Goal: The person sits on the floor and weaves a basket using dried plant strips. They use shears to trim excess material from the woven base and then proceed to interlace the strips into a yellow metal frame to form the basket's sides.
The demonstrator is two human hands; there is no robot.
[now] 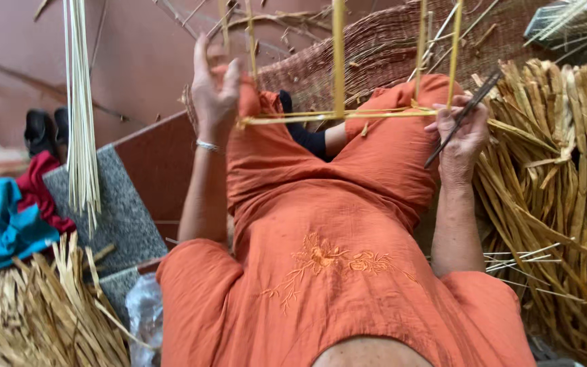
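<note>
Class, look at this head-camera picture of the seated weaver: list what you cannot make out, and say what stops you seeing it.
- Yellow frame: its upright canes run off the top edge of the head view.
- Dark tool in the right hand: too thin to identify.
- Left hand: its palm faces away, so any grip is hidden.
- Black shoes: partly behind the hanging strips.

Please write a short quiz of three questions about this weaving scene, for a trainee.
1. True or false: the right hand holds a thin dark metal tool.
2. Which wrist wears a thin silver bracelet? A) left B) right
3. Fill in: the left hand is raised beside the frame of yellow cane strips, with its fingers ____.

Key
1. True.
2. A, the left one.
3. Spread; whether it grips a strip cannot be told.
</note>
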